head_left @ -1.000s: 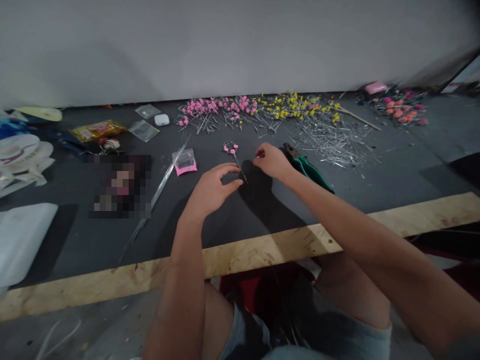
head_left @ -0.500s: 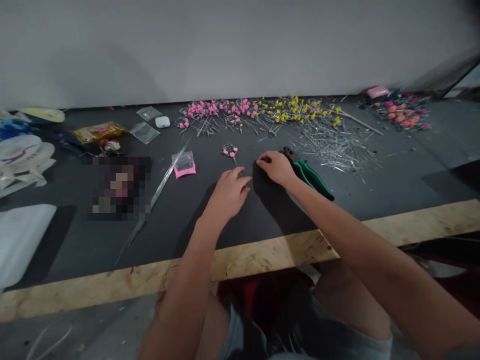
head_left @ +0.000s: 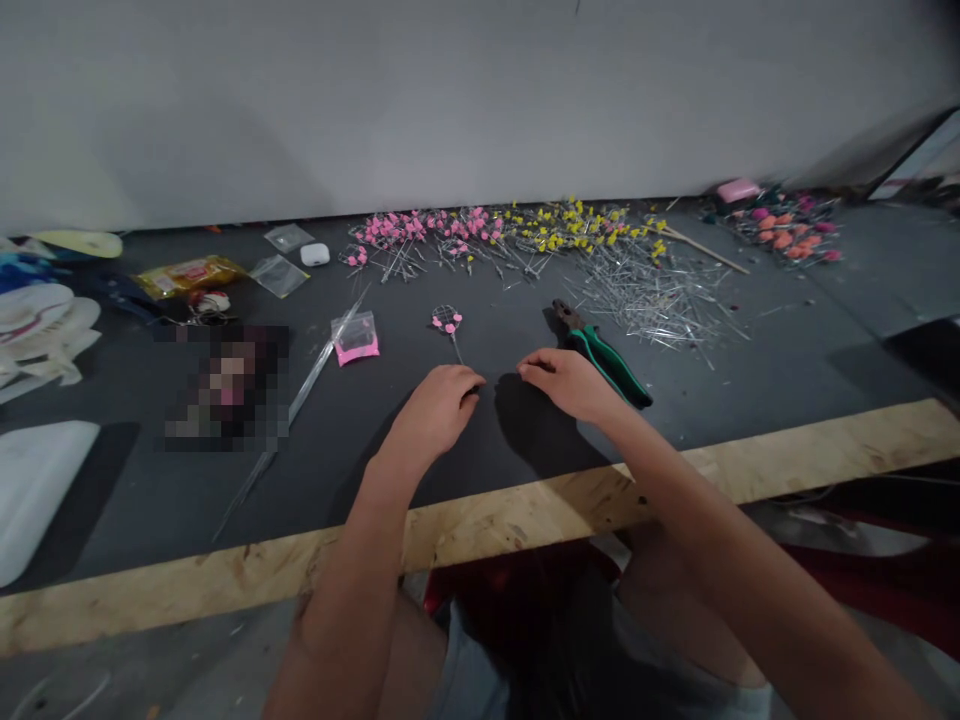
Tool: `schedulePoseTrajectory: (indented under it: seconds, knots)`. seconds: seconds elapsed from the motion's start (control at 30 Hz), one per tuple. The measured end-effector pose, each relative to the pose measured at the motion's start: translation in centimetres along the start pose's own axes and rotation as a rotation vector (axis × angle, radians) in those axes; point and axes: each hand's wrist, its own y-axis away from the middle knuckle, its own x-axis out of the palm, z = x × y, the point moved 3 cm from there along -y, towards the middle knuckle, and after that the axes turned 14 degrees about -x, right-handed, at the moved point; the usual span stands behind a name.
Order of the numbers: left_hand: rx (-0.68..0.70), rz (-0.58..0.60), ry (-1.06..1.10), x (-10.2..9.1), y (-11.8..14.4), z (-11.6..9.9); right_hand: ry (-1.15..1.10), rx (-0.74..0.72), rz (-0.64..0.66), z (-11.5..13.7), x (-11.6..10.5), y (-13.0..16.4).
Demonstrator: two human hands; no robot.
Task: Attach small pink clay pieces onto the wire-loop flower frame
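My left hand (head_left: 442, 408) is low over the dark tabletop, its fingers curled together with the thumb. Anything between those fingertips is hidden. Just beyond it lies a small round wire-mesh piece with pink beads (head_left: 448, 320), its thin twisted stem pointing back toward the hand. Across a narrow gap, my right hand (head_left: 568, 383) has thumb and forefinger pinched together; whatever they hold, if anything, is too small to make out. Pliers with green and black handles (head_left: 607, 362) lie right behind the right hand, jaws pointing away from me.
Along the wall lie pink-beaded wire pieces (head_left: 420, 228), yellow-beaded ones (head_left: 574, 222) and a heap of bare wires (head_left: 652, 300). To the left are a bag of pink beads (head_left: 355, 340), long wires (head_left: 311, 380) and a white case (head_left: 315, 254). A wooden edge (head_left: 517, 520) borders the table.
Both hands have drawn back toward me. The left fingers, spread over the stem before, are now curled together. My right hand has moved away from the plier jaws. The view has shifted slightly.
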Motion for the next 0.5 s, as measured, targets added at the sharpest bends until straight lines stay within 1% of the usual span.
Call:
schedulePoseTrajectory:
  seconds: [0.13, 0.2, 0.3, 0.37, 0.4, 0.5]
  knots:
    - [-0.039, 0.016, 0.013, -0.4, 0.5, 0.0, -0.121, 0.031, 0.006, 0.5, 0.1, 0.4]
    - [-0.053, -0.002, 0.009, -0.5, 0.6, -0.2, -0.209, 0.037, 0.028, 0.7, 0.3, 0.5]
    - [-0.065, -0.126, 0.011, -0.8, 0.6, -0.7, -0.346, 0.009, 0.078, 1.3, 0.8, 0.6]
    - [-0.055, -0.205, 0.054, -1.0, 0.8, -1.3, -0.396, -0.026, 0.094, 1.8, 1.0, 0.7]
    - [-0.048, -0.225, 0.093, -1.1, 0.9, -1.7, -0.404, -0.041, 0.098, 2.0, 1.1, 0.7]
    - [-0.036, -0.234, 0.224, -1.3, 1.4, -2.4, -0.444, -0.048, 0.103, 2.7, 1.5, 0.9]
